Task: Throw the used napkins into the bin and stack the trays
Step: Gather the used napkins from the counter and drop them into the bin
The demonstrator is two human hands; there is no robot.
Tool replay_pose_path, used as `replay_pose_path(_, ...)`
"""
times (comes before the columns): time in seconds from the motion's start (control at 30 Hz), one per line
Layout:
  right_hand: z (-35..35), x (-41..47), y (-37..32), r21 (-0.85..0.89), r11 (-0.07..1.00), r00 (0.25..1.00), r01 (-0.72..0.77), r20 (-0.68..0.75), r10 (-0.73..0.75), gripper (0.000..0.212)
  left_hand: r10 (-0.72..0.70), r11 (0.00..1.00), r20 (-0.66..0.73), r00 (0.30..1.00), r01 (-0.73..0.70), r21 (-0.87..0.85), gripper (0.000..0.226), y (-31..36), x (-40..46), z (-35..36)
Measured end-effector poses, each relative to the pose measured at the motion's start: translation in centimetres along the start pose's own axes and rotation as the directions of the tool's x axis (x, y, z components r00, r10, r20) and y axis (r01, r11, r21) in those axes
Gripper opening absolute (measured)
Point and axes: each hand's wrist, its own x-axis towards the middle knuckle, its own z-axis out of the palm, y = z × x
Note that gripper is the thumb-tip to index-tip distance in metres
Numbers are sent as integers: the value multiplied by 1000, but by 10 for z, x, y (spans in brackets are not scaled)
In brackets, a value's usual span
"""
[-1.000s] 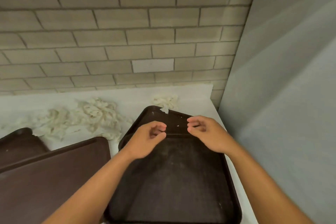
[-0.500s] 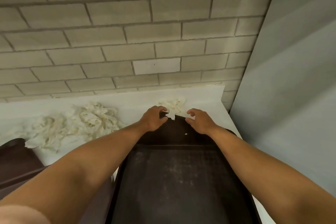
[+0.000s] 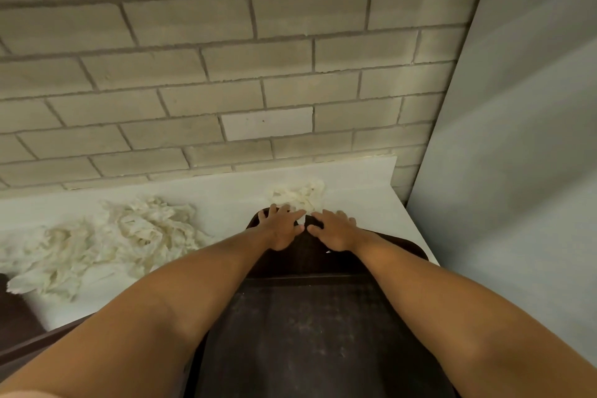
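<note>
A dark brown tray point(image 3: 310, 326) lies lengthwise on the white counter in front of me. Both arms stretch over it to its far end. My left hand point(image 3: 281, 229) and my right hand point(image 3: 334, 231) lie side by side on the tray's far rim, fingers spread forward and reaching the near edge of a small crumpled white napkin point(image 3: 300, 195) just beyond the rim. Whether either hand grips the napkin is not clear. A larger heap of crumpled napkins point(image 3: 106, 242) spreads over the counter to the left.
Another brown tray point(image 3: 16, 352) shows at the lower left edge, partly behind my left arm. A brick wall point(image 3: 226, 74) closes the back of the counter point(image 3: 365, 191), and a grey panel point(image 3: 517, 171) stands along its right side.
Both hands have moved forward from the middle of the tray to its far rim and now reach the small napkin. The view has shifted closer to the wall.
</note>
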Motion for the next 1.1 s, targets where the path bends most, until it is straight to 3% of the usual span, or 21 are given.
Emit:
replay_pose_path(0.2,-7,-5,2,185,983,997,-19,-68,33,56,25,991,-135,991,-42,-125,50,-5,2,-5)
replay_pose_path(0.4,-33,-14,6,353,930,946,99,-322,21,41,-35,908,-380,924,-129,-398,28,-15,-1,-17)
replay_pose_path(0.53,-54,-17,3,372,914,903,163,-428,13,28,-55,880,-404,913,-147,-451,42,-19,-14,-31)
replay_pose_path(0.6,-64,-20,2,363,911,895,195,-445,-14,26,-68,870,-382,922,-133,-475,43,-22,-21,-35)
replay_pose_path(0.77,-83,-27,-7,322,914,904,249,-415,-100,25,-62,837,-440,896,-193,-512,20,-28,-42,-41)
replay_pose_path(0.87,-90,-35,-20,420,849,907,321,-393,-148,18,-58,801,-489,870,-252,-543,20,-27,-60,-46)
replay_pose_path(0.97,-89,-44,-36,621,700,923,352,-355,-149,15,-65,678,-458,887,-298,-672,21,-21,-74,-44)
replay_pose_path(1.1,-54,-42,-57,775,546,934,319,-356,-41,14,-185,288,-250,950,-191,-938,17,-8,-85,-34)
